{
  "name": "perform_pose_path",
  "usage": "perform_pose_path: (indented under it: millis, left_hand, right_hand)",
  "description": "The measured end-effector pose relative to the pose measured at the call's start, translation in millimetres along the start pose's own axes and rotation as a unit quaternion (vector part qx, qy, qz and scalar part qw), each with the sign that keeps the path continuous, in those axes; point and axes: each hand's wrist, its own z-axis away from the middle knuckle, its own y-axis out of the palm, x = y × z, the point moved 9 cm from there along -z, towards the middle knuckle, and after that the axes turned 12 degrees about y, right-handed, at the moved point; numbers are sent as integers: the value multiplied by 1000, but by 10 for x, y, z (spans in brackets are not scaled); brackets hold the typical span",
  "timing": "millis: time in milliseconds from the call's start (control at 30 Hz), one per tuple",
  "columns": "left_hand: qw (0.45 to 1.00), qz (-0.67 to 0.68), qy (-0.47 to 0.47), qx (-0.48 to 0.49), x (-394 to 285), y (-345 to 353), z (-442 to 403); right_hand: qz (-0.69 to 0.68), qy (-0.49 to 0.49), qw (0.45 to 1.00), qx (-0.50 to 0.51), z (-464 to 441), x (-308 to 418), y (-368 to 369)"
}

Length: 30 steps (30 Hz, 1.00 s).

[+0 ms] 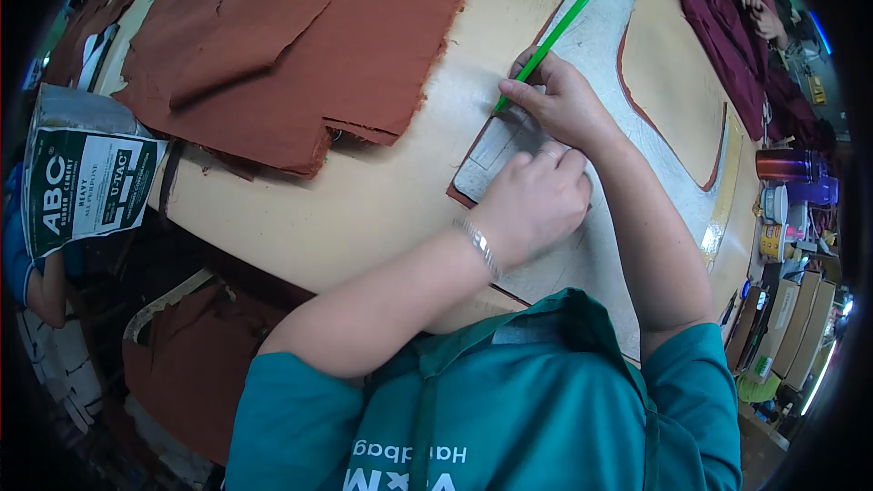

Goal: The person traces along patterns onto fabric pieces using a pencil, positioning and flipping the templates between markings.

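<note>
A green pencil (566, 24) with a black band slants in my right hand (566, 102), its point down by the left edge of a grey pattern template (600, 45). My right hand is closed round the pencil low on its shaft. My left hand (527, 205), with a bracelet at the wrist and a ring, is curled over the template just below the right hand. Its fingertips are hidden and slightly blurred, so I cannot make out what they hold. Reddish-brown fabric (458, 197) shows along the template's edges, beneath it.
Stacked brown fabric (300, 45) covers the table's upper left. A rubber cement can (91, 177) stands at the left edge. Maroon cloth (718, 45) lies at the upper right, near another person's hands (759, 9). A tumbler (786, 165) and boxes (791, 327) line the right side.
</note>
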Motion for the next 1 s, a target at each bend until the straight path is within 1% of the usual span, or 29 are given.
perform_pose_path:
  millis: [67,100,200,233,300,333,367,400,467,500,567,600,633,667,733,833,900,933,1000]
  left_hand:
    - [997,1,65,-28,60,180,-94]
    - [993,-53,74,-69,115,123,-53]
    - [995,24,83,-49,154,258,-35]
    - [996,26,81,-40,162,277,-44]
    - [997,34,68,19,177,363,-67]
    - [996,37,60,47,188,397,-73]
    - [995,40,75,57,180,401,-90]
    - [997,33,64,26,197,364,-83]
    - [998,19,45,-32,212,304,-50]
    - [998,32,45,7,206,342,-63]
    - [994,56,52,83,191,375,-89]
    - [997,41,52,45,196,327,-95]
    - [998,28,50,7,190,298,-80]
    - [998,14,48,-31,189,247,-68]
    - [998,26,47,-13,192,265,-76]
    - [999,26,43,1,190,265,-75]
    - [999,21,37,19,201,300,-87]
    - [997,56,50,-14,199,338,-90]
    - [986,126,75,-77,233,475,-90]
  right_hand:
    - [-13,50,998,35,-71,-79,13]
    - [-20,77,996,51,-83,-72,20]
    - [46,84,993,65,-13,165,20]
    - [44,80,993,78,17,195,74]
    - [44,72,991,105,86,232,182]
    - [67,24,993,96,108,256,235]
    - [83,16,992,92,141,264,270]
    - [99,8,991,88,174,277,302]
    - [103,23,991,86,210,252,334]
    - [105,31,991,83,215,231,325]
    - [90,7,995,46,148,185,178]
    - [82,-5,996,28,96,169,94]
    - [28,129,991,35,29,54,-52]
    - [61,28,997,-40,-121,45,-238]
    - [68,-15,992,-102,-245,25,-382]
    - [120,-16,988,-95,-146,125,-338]
    - [114,22,992,-39,-1,169,-154]
    - [110,42,993,-11,100,169,-32]
    - [190,-28,981,34,351,306,275]
